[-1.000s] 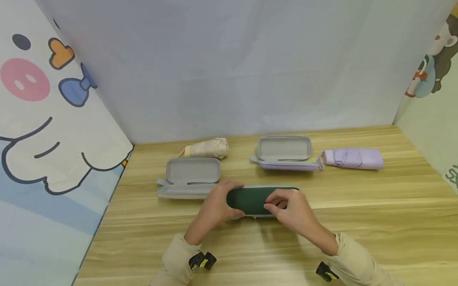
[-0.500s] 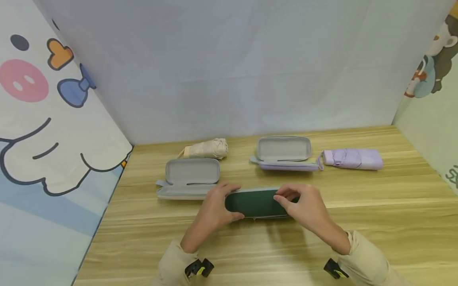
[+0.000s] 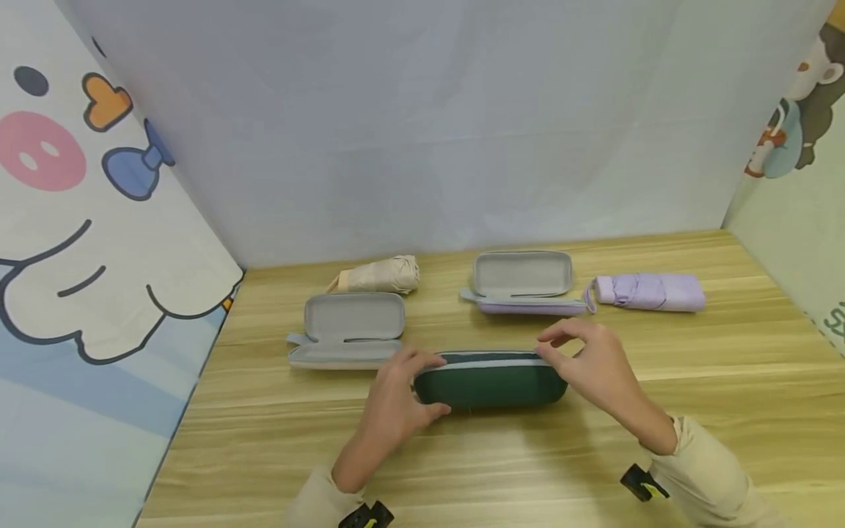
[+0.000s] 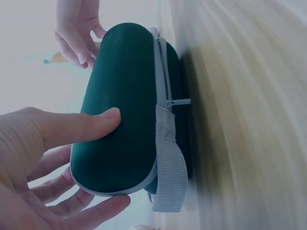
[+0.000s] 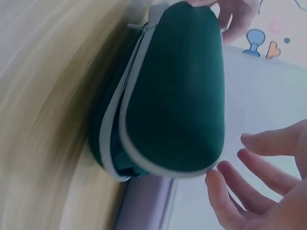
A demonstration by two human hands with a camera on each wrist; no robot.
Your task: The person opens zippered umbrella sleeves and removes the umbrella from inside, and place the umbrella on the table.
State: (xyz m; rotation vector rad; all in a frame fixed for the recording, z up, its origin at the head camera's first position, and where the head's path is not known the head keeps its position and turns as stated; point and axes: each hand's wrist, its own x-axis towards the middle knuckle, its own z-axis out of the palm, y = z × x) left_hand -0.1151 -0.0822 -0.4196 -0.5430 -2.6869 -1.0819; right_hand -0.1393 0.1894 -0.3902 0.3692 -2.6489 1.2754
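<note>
A dark green zippered hard case (image 3: 491, 386) with light grey trim lies in the middle of the table. Part of its zipper is undone, and a gap shows at the right end in the right wrist view. My left hand (image 3: 396, 396) grips the left end, thumb (image 4: 103, 125) on the green side and fingers around the end. A grey fabric strap (image 4: 170, 167) and small zipper pull (image 4: 179, 102) show in the left wrist view. My right hand (image 3: 590, 367) is by the far right edge; a fingertip (image 5: 216, 179) is at the trim, the thumb apart from it.
Behind to the left are an open cream case (image 3: 353, 330) and a folded beige umbrella (image 3: 381, 275). Farther right stand an open lilac case (image 3: 523, 275) and a folded lilac umbrella (image 3: 650, 292). A white wall covering (image 3: 449, 132) closes the back.
My right hand has slid rightward along the green case to its far right corner. The case has tilted, so its trimmed far edges show. My left hand keeps its grip.
</note>
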